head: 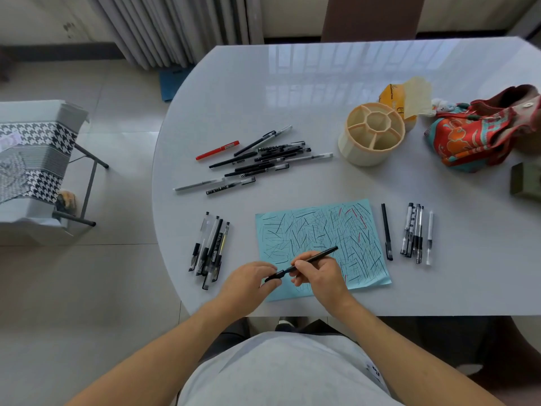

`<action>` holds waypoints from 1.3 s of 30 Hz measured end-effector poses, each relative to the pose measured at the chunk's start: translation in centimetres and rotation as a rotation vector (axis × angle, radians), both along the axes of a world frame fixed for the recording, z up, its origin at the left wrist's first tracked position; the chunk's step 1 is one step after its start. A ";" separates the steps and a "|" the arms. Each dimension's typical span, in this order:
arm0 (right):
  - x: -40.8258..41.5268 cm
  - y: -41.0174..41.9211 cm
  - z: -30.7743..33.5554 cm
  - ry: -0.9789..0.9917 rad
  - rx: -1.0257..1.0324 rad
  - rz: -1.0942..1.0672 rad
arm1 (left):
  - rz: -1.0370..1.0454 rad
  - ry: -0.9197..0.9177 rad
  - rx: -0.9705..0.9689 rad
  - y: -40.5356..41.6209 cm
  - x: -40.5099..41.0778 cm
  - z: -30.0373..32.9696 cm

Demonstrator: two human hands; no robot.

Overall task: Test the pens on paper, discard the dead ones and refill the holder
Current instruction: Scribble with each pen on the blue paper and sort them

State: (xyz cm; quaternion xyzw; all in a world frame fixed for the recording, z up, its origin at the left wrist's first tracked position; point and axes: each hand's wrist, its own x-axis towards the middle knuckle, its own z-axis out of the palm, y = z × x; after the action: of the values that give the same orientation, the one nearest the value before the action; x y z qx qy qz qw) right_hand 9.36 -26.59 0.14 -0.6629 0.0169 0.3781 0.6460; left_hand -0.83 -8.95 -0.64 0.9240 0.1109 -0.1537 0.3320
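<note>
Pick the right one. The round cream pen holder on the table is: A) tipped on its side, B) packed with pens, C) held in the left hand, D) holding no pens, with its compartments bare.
D: the pen holder stands upright at the back of the table with all its compartments bare, while the pens lie in groups on the tabletop.

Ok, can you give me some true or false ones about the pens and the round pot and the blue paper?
1. Both hands hold one black pen over the blue paper. True: left hand, right hand.
2. The round holder is full of pens. False: its compartments are empty.
3. The blue paper is blank. False: it is covered with scribbled lines.
4. A red pen lies beside the big pile. True.
</note>
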 end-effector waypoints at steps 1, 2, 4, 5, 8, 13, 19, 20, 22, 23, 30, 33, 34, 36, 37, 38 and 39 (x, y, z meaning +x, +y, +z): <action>-0.2 0.0 0.0 0.010 0.007 0.006 | -0.004 -0.004 -0.007 -0.2 0.2 0.3; -0.4 0.0 -0.1 0.018 0.014 0.021 | -0.008 0.001 -0.003 -0.4 0.5 0.6; -0.8 0.1 -0.3 0.021 0.010 0.047 | -0.018 0.020 0.008 -0.8 1.0 1.1; -1.1 0.0 -0.4 0.022 0.007 0.041 | -0.029 0.023 0.010 -1.0 1.4 1.3; -1.4 -0.6 -0.6 0.054 0.005 -0.027 | -0.061 0.021 0.018 -1.6 2.7 1.8; 0.1 -1.8 0.3 0.008 -0.007 0.040 | -0.074 0.022 -0.035 -2.2 3.8 2.3; 3.2 -2.3 2.2 0.031 0.101 -0.072 | -0.003 0.093 -0.207 -3.4 5.3 3.4; 3.5 -2.6 2.3 0.033 0.114 -0.073 | 0.002 0.101 -0.231 -3.6 5.3 3.5; 3.6 -3.1 2.1 0.040 0.128 -0.047 | 0.007 0.106 -0.257 -3.7 5.2 3.8; 3.4 -3.2 2.0 0.056 0.129 -0.042 | 0.009 0.104 -0.259 -3.7 5.1 3.9; 2.5 -3.0 2.1 0.133 0.130 -0.111 | 0.024 0.089 -0.207 -5.1 5.3 4.4; 3.5 -3.6 2.0 0.113 0.060 -0.074 | -0.033 0.094 -0.179 -4.7 6.0 4.5; 4.4 -3.8 1.9 0.083 0.006 -0.087 | -0.052 0.082 -0.152 -4.5 6.4 4.4; 7.1 -4.6 1.4 -0.035 -0.169 -0.128 | -0.073 0.059 -0.077 -3.9 6.9 4.1; 8.7 -5.2 1.2 -0.123 -0.291 -0.117 | -0.072 0.049 -0.034 -3.5 6.8 3.7; 10.3 -5.8 0.9 -0.215 -0.426 -0.070 | -0.069 0.034 0.008 -3.0 6.4 3.2; 11.7 -6.5 0.5 -0.298 -0.564 0.008 | -0.071 0.019 0.049 -2.5 5.9 2.8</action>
State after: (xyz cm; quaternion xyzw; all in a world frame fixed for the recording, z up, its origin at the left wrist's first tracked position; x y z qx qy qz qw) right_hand 21.07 -33.11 0.61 -0.8640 0.0236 0.2599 0.4306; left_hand 5.07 -11.46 2.15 0.9337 0.0848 -0.1713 0.3026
